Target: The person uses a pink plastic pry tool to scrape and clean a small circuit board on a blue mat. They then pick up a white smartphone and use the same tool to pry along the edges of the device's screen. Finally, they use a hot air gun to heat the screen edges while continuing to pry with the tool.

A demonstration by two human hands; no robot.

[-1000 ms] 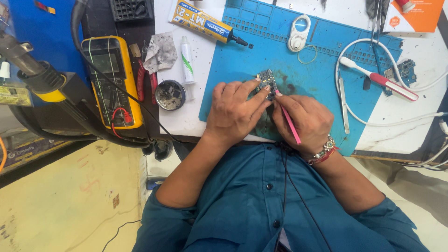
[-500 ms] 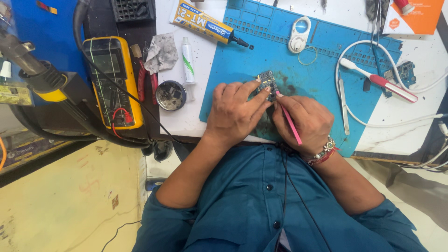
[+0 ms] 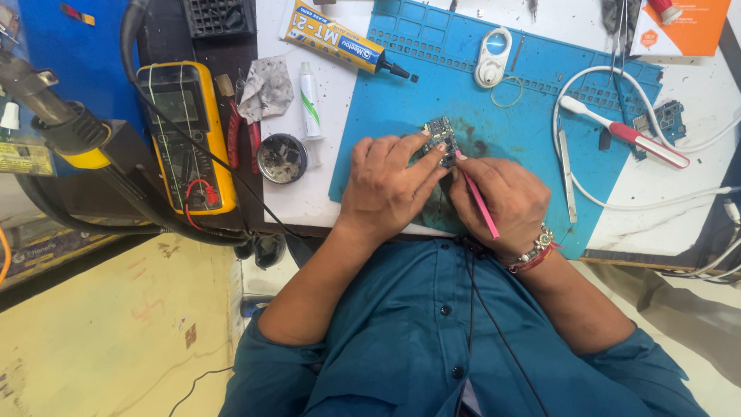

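The left hand (image 3: pixel 386 189) pinches a small circuit board (image 3: pixel 441 137) with its fingertips and holds it down on the blue mat (image 3: pixel 401 108), near the mat's middle. The right hand (image 3: pixel 505 197) is closed around a thin pink tool (image 3: pixel 478 202), and the tip touches the board. A yellow meter (image 3: pixel 189 131) lies by the desk's left edge. A round tin (image 3: pixel 282 158) sits just left of the mat
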